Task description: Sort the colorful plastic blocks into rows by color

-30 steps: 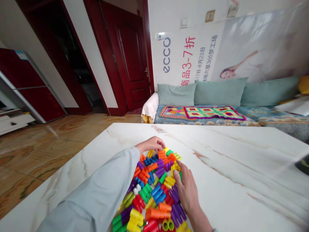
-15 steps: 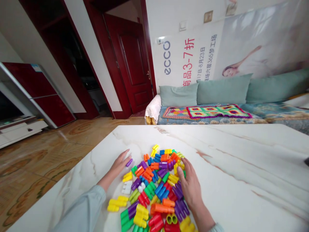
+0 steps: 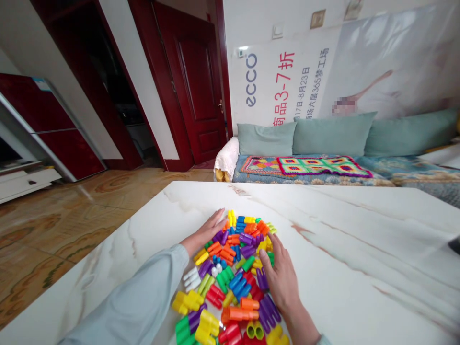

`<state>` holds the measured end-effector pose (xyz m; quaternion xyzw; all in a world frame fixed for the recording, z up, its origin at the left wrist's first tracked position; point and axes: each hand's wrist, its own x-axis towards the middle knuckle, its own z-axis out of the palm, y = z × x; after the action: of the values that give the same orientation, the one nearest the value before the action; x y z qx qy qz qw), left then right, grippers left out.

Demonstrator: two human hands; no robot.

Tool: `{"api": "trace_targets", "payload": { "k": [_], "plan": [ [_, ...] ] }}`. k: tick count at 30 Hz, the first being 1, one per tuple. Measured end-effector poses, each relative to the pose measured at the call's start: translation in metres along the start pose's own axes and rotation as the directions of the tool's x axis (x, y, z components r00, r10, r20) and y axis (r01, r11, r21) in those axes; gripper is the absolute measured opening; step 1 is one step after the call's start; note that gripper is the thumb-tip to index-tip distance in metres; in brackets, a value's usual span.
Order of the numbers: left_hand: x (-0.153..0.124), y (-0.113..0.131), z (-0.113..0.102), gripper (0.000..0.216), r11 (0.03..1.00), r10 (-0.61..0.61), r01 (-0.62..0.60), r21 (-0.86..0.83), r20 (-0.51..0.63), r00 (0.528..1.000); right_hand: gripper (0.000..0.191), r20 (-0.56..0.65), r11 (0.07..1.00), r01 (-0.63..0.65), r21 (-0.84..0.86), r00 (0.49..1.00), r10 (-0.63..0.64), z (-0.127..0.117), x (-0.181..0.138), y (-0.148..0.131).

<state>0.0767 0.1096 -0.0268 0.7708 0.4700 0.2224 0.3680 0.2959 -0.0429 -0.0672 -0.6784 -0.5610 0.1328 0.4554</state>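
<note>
Lower centre: left hand (image 3: 207,230), fingers extended; right hand (image 3: 283,275), thumb spread wide; hard push could scatter blocks (image 3: 237,282).

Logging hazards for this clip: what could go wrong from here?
Scatter: loose blocks lie directly on the tabletop between the left hand and right hand, so a push might spread them.
Sleeve brush: the left sleeve is close to the yellow blocks and might knock them.
</note>
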Motion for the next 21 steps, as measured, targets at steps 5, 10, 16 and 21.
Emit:
{"api": "trace_targets", "payload": {
  "k": [5,10,16,21],
  "plan": [
    [0.028,0.018,0.014,0.069,0.985,0.081,-0.110,0.135,0.204,0.976,0.064,-0.003,0.999,-0.015,0.037,1.000,0.015,-0.001,0.001,0.000],
    [0.018,0.034,0.007,0.074,0.989,0.147,-0.149,0.006,0.135,0.980,0.066,-0.023,0.996,-0.030,0.081,0.999,0.032,-0.004,0.002,-0.003],
    [-0.115,0.026,-0.019,0.071,0.999,0.017,-0.010,0.042,-0.167,0.986,0.069,-0.041,0.985,-0.080,0.152,0.995,0.088,-0.005,0.004,-0.004],
    [-0.263,0.010,0.027,0.103,0.969,0.073,-0.009,0.248,-0.249,0.966,0.071,-0.131,0.965,-0.083,0.248,0.984,0.119,-0.005,0.009,0.002]
  ]
}}
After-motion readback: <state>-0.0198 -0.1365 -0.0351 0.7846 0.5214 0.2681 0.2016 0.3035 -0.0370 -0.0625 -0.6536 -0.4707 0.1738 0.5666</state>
